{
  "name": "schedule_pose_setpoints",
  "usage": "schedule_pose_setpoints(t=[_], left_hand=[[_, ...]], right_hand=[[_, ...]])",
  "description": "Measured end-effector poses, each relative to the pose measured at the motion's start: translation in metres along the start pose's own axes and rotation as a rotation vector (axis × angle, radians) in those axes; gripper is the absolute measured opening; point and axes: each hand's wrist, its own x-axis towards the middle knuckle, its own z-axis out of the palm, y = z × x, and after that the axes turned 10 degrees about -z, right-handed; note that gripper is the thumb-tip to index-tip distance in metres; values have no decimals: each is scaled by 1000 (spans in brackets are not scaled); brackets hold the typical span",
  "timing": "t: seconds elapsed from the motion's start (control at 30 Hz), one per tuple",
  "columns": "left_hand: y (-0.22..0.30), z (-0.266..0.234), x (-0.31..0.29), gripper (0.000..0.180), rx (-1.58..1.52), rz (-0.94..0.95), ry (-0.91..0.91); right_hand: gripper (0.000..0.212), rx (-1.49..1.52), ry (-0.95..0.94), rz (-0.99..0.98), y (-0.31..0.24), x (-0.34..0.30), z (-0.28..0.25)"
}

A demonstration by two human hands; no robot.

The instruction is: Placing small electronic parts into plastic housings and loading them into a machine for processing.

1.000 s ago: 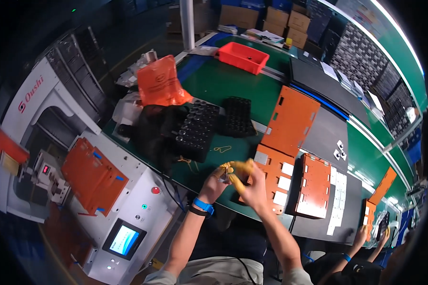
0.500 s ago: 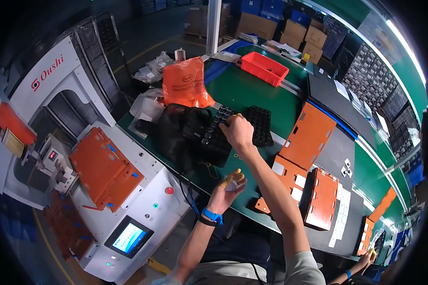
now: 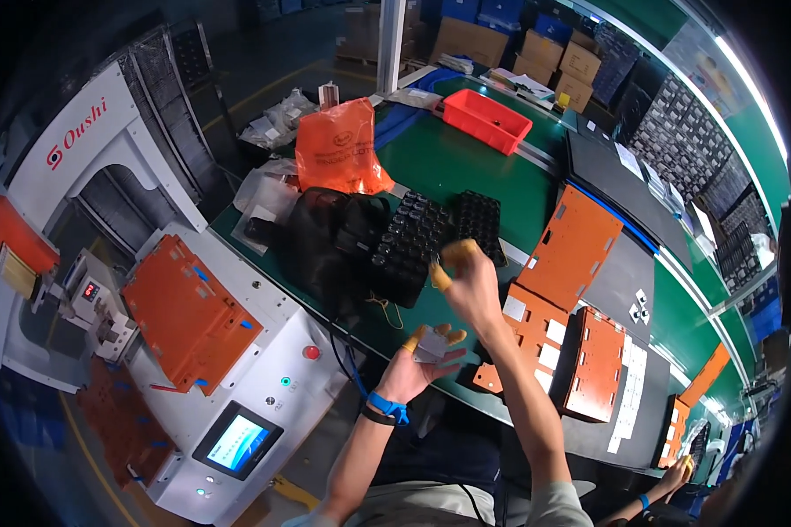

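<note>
My left hand (image 3: 413, 364), palm up with yellow finger cots, holds a small translucent square piece (image 3: 431, 345) between thumb and fingers. Above and to its right is my right hand (image 3: 473, 285), also in yellow finger cots. Its fingers are bent toward the thumb in a pinch; whatever they hold is too small to make out. Just beyond it lies a black tray with round pockets (image 3: 413, 230), several of them showing shiny round parts. A second black pocketed tray (image 3: 479, 220) lies right of that one.
A black bag (image 3: 325, 237) and an orange plastic bag (image 3: 336, 149) stand left of the trays. Orange fixture plates (image 3: 571, 237) lie to the right. A red bin (image 3: 486, 121) is at the back. The white machine (image 3: 264, 351) fills the left. A co-worker's hand (image 3: 677, 474) shows lower right.
My right hand has drawn back from the tray toward my left hand, uncovering the tray's pockets. My left hand has turned slightly and lowered, showing the translucent piece more clearly.
</note>
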Motion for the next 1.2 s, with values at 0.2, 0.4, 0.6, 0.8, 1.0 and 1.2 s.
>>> schedule_pose_setpoints(t=[0.2, 0.4, 0.6, 0.8, 1.0, 1.2], left_hand=[[-16, -3, 8, 48, 131, 107, 73], [-20, 22, 14, 62, 202, 31, 61], [-40, 24, 23, 55, 317, -9, 33], [-57, 35, 22, 48, 398, 49, 110], [-62, 40, 18, 41, 495, 96, 91], [-68, 39, 15, 37, 631, 146, 132]], right_hand=[[23, 322, -12, 244, -12, -100, -48], [22, 238, 20, 288, -5, -143, -71], [26, 215, 55, 230, 13, -153, -89], [23, 286, 47, 253, 22, -160, -94], [24, 80, -41, 128, 12, -160, -110], [38, -56, -92, -107, 11, -160, -123]])
